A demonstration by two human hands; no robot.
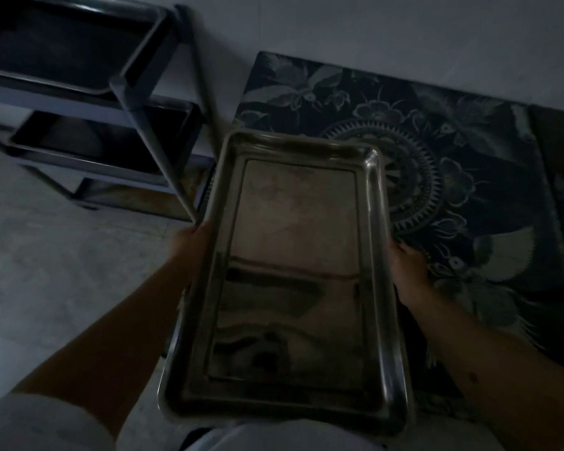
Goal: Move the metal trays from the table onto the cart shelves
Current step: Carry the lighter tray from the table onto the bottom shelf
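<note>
A large rectangular metal tray (293, 275) hangs in front of me, its long side pointing away, empty and shiny. My left hand (189, 245) grips its left rim and my right hand (404, 265) grips its right rim. The tray is above the edge of a table covered with a dark floral cloth (453, 151) on the right. The dark cart (88, 102) stands at the upper left, with an upper shelf (62, 50) and a lower shelf (111, 148) in view. The tray's far left corner is close to the cart's post (205, 102).
The scene is dim. A pale tiled floor (62, 271) lies to the left below the cart. A light wall (372, 27) runs behind the table and cart. My light-coloured clothing fills the bottom edge.
</note>
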